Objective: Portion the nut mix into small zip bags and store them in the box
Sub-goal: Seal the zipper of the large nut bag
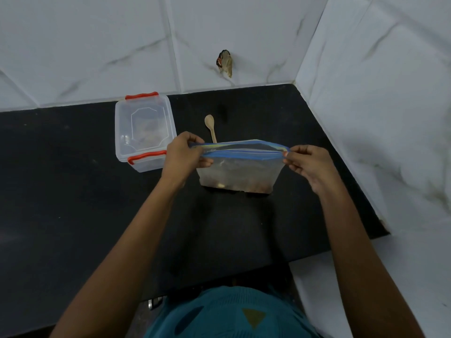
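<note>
While your left hand (pixel 184 152) and right hand (pixel 305 162) pinched the bag (pixel 238 170) by its zip ends, it hung limp — bottom-heavy with nuts.

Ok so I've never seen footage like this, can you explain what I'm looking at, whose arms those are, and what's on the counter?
There is no machine here. This is one picture from a camera worn on a person's head, looking forward and down, so the two arms reaching in from the bottom are that person's own. The left hand and the right hand each pinch one end of the blue zip strip of a clear zip bag, held upright with some nut mix at its bottom. Its mouth looks partly open. The bag is over a black counter. To the left stands a clear plastic box with red clips, its contents hard to make out. A wooden spoon lies just behind the bag. White tiled walls close the corner.
</note>
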Available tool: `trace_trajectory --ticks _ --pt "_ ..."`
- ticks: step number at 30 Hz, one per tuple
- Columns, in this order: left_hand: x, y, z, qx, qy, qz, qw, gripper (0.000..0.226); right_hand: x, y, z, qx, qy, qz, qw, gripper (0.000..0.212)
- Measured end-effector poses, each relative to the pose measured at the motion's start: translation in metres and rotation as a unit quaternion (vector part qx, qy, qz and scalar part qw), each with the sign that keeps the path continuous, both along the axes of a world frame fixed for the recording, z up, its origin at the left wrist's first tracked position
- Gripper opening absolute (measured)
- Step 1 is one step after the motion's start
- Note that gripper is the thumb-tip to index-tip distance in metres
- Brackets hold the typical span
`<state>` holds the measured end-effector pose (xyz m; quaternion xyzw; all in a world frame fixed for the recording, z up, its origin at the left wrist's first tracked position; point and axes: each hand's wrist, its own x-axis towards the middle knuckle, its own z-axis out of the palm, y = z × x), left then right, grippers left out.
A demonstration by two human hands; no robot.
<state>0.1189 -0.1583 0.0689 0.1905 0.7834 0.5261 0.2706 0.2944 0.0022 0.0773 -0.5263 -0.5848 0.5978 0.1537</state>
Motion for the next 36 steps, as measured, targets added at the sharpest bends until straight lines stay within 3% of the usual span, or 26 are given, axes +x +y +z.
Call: trace_trajectory --ticks 6,16,22,25,29,32,36 --pt "-0.001 -0.005 -0.009 -0.057 0.139 -0.006 0.989 0.013 -0.009 -0.013 -0.003 0.065 -0.028 -0.011 0.997 0.005" --pt "-0.006 -0.005 0.002 -0.034 0.135 0.003 0.99 0.007 -0.008 0.002 0.022 0.194 -0.07 0.028 0.978 0.016" --pt "-0.006 -0.006 -0.006 -0.053 0.169 0.001 0.984 0.007 -0.008 0.011 0.017 0.112 -0.071 0.056 0.99 0.008" --pt "-0.01 -0.007 -0.009 -0.032 0.112 -0.017 0.993 0.011 -0.005 0.014 0.013 0.04 -0.032 0.045 0.998 0.007" --pt "-0.023 -0.016 -0.013 0.032 -0.064 -0.082 0.994 0.029 0.008 0.021 0.008 0.073 0.014 0.093 0.993 0.012" --pt "-0.025 -0.022 -0.022 0.055 -0.065 -0.089 0.992 0.029 0.011 0.019 -0.003 0.138 0.001 0.116 0.984 0.027" --pt "-0.021 -0.022 -0.034 0.107 -0.043 -0.039 0.993 0.025 0.006 0.014 -0.023 0.192 0.032 0.066 0.979 0.022"
